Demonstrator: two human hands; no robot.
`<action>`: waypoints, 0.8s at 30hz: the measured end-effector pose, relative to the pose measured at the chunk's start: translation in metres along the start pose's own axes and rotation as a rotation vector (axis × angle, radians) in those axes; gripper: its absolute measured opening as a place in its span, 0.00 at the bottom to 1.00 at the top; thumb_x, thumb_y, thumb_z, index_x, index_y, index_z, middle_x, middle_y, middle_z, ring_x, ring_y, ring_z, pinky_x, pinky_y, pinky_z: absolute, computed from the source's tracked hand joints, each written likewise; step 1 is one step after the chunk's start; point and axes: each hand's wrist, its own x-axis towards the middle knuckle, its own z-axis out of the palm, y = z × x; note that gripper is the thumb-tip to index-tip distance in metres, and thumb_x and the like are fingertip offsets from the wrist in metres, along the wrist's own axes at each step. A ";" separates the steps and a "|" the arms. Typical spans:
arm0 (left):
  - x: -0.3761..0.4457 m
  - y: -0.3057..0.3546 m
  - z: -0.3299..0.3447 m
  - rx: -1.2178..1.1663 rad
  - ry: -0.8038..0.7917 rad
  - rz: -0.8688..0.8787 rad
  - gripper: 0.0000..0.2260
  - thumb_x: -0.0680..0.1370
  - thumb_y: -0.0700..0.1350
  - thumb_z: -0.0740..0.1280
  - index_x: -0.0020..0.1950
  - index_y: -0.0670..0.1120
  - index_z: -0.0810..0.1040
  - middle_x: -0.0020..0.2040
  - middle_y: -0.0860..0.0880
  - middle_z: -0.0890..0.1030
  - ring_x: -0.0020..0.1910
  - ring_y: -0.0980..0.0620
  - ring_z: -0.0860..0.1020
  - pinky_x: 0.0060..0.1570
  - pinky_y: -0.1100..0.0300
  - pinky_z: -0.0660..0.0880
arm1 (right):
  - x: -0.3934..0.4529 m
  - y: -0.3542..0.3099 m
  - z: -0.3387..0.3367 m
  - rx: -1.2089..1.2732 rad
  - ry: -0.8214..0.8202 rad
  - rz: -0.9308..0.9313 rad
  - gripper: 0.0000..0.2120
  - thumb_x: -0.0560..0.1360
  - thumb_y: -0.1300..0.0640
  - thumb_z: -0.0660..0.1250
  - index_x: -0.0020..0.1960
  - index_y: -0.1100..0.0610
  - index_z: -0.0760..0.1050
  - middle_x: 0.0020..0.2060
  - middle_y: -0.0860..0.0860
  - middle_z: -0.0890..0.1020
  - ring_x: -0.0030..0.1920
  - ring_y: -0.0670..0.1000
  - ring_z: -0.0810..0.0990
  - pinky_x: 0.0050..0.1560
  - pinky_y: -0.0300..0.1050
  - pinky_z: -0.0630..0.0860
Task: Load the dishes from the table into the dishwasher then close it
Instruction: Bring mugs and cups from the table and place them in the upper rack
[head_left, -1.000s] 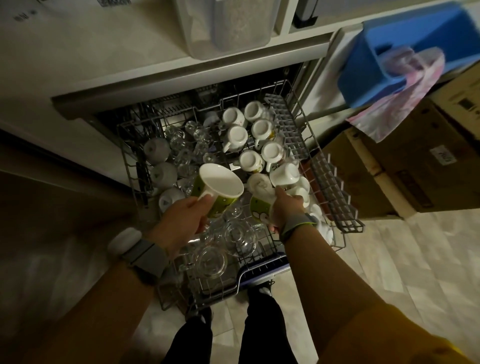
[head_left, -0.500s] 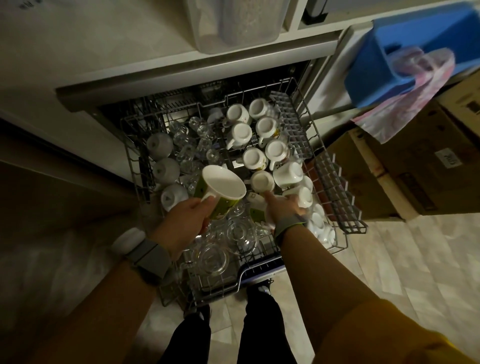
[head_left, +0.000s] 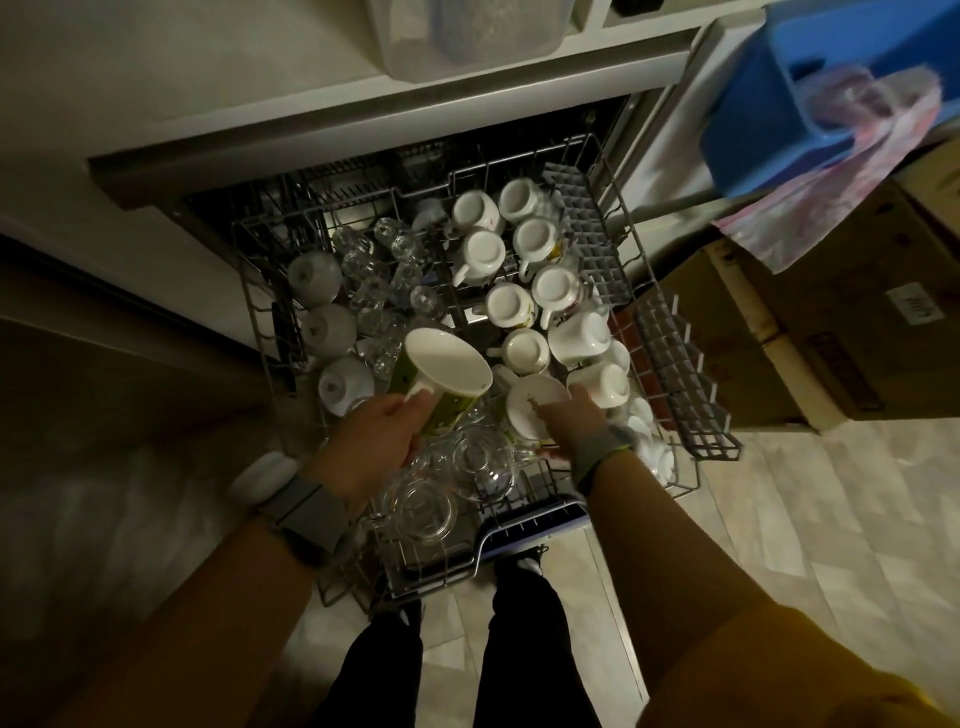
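The dishwasher's upper rack is pulled out, holding several upturned white cups, grey bowls and clear glasses. My left hand grips a green mug by its handle, tilted above the rack's middle, its white inside facing me. My right hand holds a second green-and-white mug upside down in the rack, just right of the first mug, its white base showing. The fingers of that hand are partly hidden behind the mug.
Clear glass cups sit at the rack's near edge. A folded grey wire shelf stands on the rack's right side. Cardboard boxes and a blue bin lie to the right. A white counter runs above the dishwasher. My feet stand below the rack.
My right hand has turned its mug base-up and lowered it into the rack. My left hand has kept its mug above the rack's middle.
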 end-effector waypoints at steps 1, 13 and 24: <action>0.001 0.000 0.004 0.000 -0.004 0.007 0.16 0.80 0.55 0.62 0.39 0.45 0.74 0.34 0.45 0.74 0.36 0.48 0.72 0.43 0.52 0.70 | -0.010 -0.001 -0.013 -0.099 0.006 -0.071 0.21 0.76 0.58 0.66 0.68 0.55 0.65 0.57 0.57 0.71 0.53 0.61 0.77 0.44 0.57 0.81; 0.006 0.012 0.108 -0.336 -0.274 -0.268 0.19 0.83 0.57 0.50 0.40 0.47 0.66 0.32 0.41 0.81 0.27 0.50 0.80 0.25 0.62 0.76 | -0.064 0.046 -0.093 -0.068 -0.278 -0.569 0.45 0.65 0.53 0.80 0.73 0.40 0.57 0.66 0.44 0.70 0.63 0.45 0.74 0.63 0.43 0.74; 0.025 -0.023 0.125 -0.528 -0.485 -0.733 0.18 0.82 0.50 0.52 0.36 0.46 0.72 0.31 0.45 0.78 0.23 0.57 0.73 0.24 0.69 0.70 | -0.055 0.087 -0.081 -0.424 0.102 -0.704 0.45 0.62 0.49 0.79 0.73 0.49 0.61 0.65 0.50 0.66 0.60 0.51 0.71 0.54 0.49 0.78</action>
